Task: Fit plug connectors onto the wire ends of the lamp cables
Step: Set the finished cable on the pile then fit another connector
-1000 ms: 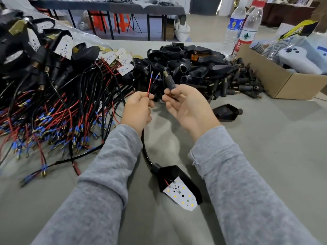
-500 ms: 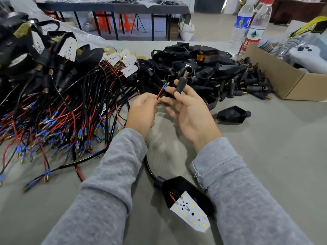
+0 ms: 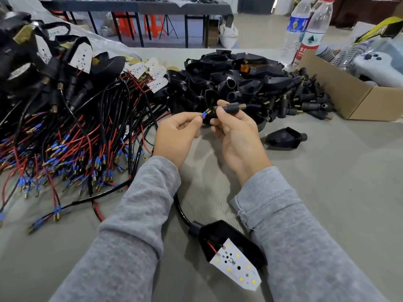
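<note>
My left hand (image 3: 176, 136) pinches the blue-sleeved wire ends (image 3: 204, 114) of a black lamp cable (image 3: 182, 211). That cable runs down under my wrists to a black lamp housing (image 3: 226, 238) with a white LED board (image 3: 236, 265) near the table's front. My right hand (image 3: 236, 134) grips a black plug connector (image 3: 233, 107) with a brass threaded tip, lying sideways with the tip to the right. The wire ends meet the connector's left end.
A tangle of red and black cables with blue terminals (image 3: 65, 144) covers the left. A heap of black housings and plugs (image 3: 244, 83) lies behind my hands, one loose housing (image 3: 285, 140) at the right. A cardboard box (image 3: 340, 94) and two water bottles (image 3: 305, 29) stand far right.
My right hand has turned the plug connector from upright to sideways, and my left hand has brought the wire ends to its left end.
</note>
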{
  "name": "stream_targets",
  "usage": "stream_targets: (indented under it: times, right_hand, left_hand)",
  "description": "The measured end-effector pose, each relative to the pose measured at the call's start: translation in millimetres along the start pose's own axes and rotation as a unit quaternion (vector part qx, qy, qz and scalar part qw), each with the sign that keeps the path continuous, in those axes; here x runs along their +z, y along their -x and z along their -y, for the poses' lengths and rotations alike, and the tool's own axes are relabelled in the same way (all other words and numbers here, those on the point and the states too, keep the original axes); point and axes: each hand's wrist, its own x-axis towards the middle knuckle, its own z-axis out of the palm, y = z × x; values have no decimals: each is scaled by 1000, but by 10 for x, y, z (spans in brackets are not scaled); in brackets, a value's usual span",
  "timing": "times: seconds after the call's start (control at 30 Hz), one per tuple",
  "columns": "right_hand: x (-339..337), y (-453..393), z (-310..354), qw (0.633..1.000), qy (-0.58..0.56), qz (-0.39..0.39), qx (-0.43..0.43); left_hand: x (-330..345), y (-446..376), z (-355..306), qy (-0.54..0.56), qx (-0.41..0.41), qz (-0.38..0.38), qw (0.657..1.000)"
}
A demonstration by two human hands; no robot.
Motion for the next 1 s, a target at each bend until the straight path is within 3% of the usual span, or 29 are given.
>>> stream_targets:
  times: [0.37, 0.83, 1.0]
  right_hand:
    - [-14, -3, -1, 999, -31, 26, 24]
    - [-7, 4, -45, 995, 88, 44, -30]
    - [10, -8, -40, 998, 48, 4, -35]
  left_hand:
    - [-5, 9, -6, 34, 21, 8, 999]
    - [23, -44, 8, 36, -33, -67, 997]
    - [10, -32, 17, 19, -17, -68, 997]
